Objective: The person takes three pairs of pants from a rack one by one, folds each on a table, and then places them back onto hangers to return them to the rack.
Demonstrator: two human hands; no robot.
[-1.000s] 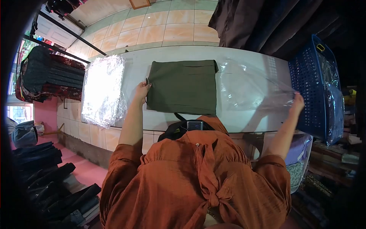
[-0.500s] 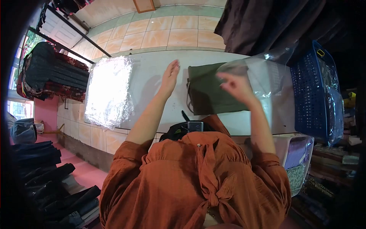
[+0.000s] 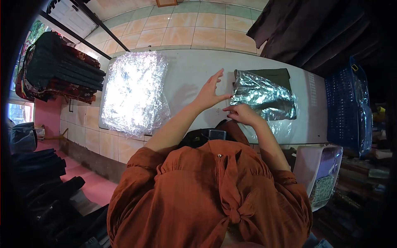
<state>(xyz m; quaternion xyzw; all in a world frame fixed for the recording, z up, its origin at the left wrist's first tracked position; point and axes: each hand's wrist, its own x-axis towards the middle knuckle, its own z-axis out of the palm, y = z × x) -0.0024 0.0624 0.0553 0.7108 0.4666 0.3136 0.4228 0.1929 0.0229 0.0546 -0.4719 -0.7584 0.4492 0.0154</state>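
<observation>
A folded dark green garment (image 3: pixel 271 74) lies on the white table, with a shiny clear plastic bag (image 3: pixel 264 93) over most of it. My left hand (image 3: pixel 210 93) is open beside the bag's left edge. Its fingers are spread upward and the thumb reaches the plastic. Just below, my right hand (image 3: pixel 243 114) is closed at the bag's lower left corner, fingers curled. Whether plastic is pinched between them cannot be seen. More clear plastic spreads past the garment's lower edge.
A stack of clear plastic bags (image 3: pixel 134 93) covers the left part of the white table (image 3: pixel 186 62). A blue basket (image 3: pixel 341 107) is at the right, above a white bin (image 3: pixel 306 173). Dark clothes (image 3: pixel 306 33) hang at the back right, patterned clothes (image 3: pixel 62 70) at left.
The clear plastic now lies across the green garment instead of extending to its right. My right hand has come left and down to the garment's edge. The left hand's fingers have spread near it.
</observation>
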